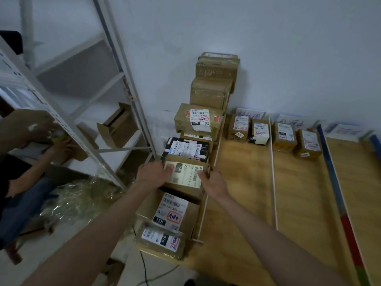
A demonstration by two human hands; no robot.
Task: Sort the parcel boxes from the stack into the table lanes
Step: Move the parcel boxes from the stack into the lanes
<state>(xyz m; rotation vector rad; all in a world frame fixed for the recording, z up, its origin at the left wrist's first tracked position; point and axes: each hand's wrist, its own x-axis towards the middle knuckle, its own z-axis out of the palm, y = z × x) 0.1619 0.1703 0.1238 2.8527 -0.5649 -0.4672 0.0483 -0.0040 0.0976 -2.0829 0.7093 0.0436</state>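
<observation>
Both hands are on it now: the left hand clamps the left side of the box, thumb lying across the label, and the right hand pinches its right edge, fingers curled round the cardboard. The box sits mid-row in the stack running along the table's left edge, its long axis lying across, hand to hand. The lanes all lie to its right, past the rail, so I'd say the carry goes rightward, right hand leading. Four sorted parcels wait at the far edge, by the wall. Lift clear of the rail first.
</observation>
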